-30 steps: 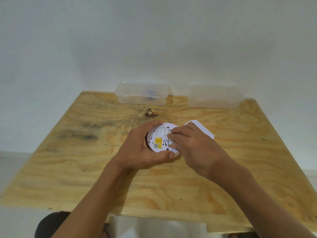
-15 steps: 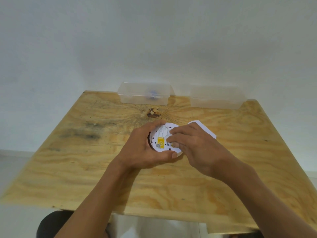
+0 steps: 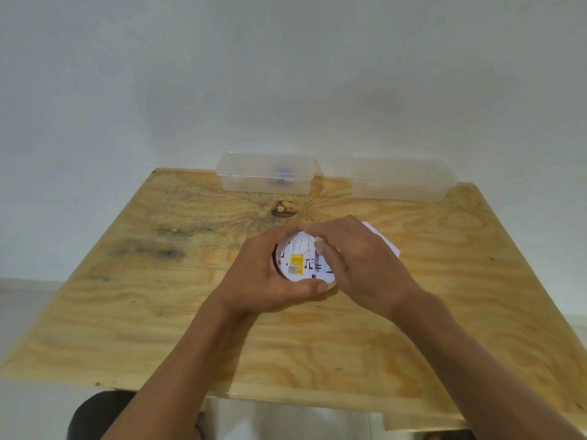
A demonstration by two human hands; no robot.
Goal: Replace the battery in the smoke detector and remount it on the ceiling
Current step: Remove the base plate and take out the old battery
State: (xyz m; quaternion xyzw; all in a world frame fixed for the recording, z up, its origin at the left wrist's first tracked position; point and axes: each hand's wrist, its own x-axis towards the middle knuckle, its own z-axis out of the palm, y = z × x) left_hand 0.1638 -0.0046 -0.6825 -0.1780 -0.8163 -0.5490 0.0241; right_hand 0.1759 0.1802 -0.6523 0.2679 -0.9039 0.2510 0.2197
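Plywood table [image 3: 127,312] against plain white wall [image 3: 286,74]; pale floor [image 3: 19,300].

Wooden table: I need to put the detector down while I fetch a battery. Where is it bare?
The wooden table is bare along its left side, from the dark stain to the near edge, and on the right beyond the right hand. The back edge, with two clear plastic boxes, is crowded, as is the centre, around the smoke detector.

Before you, a plywood table [image 3: 133,312] with a dark knot [image 3: 283,208] near its far edge meets a pale wall [image 3: 286,74]. Two clear plastic boxes sit along that far edge: one [image 3: 265,173] mid-edge, holding something small and blue, the other [image 3: 401,179] toward the far right corner.
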